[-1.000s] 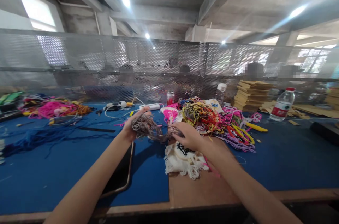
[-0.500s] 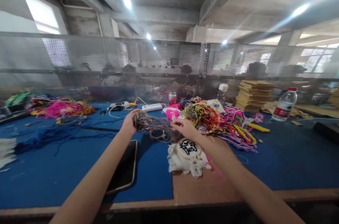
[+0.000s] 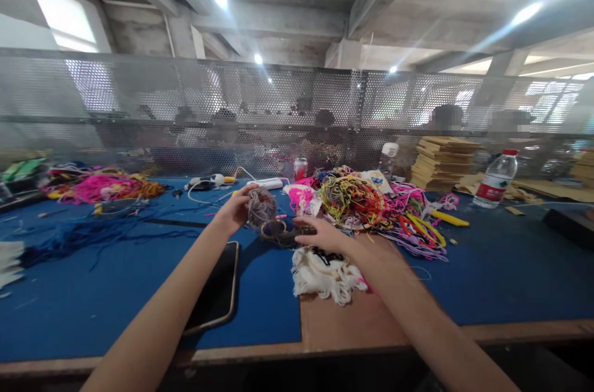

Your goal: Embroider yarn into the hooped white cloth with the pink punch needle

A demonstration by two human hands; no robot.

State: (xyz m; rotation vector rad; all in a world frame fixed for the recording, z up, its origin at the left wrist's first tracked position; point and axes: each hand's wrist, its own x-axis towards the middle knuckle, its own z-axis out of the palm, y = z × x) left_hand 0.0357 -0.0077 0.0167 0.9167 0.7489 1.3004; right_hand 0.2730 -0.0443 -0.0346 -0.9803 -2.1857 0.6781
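Observation:
My left hand [image 3: 234, 209] is closed round a bunch of grey-brown yarn [image 3: 261, 206], held just above the blue table cover [image 3: 116, 281]. My right hand [image 3: 325, 234] lies to its right, fingers pinched on the darker trailing end of the same yarn and a small ring near it [image 3: 273, 230]. Under my right wrist lies a white fringed patch [image 3: 322, 274] with a black design, mostly hidden by the hand. A tangled heap of multicoloured cords [image 3: 371, 206] sits just beyond my right hand.
A dark phone [image 3: 216, 293] lies under my left forearm. A power strip [image 3: 266, 183], red can [image 3: 300, 168], water bottle [image 3: 495, 178], stacked boards [image 3: 440, 163] and pink cords [image 3: 97, 187] line the back. A perforated metal screen [image 3: 278, 107] separates seated people.
The yarn, stretched between both hands a second ago, is now gathered into a ball at my left hand. My right hand has dropped lower over the white patch.

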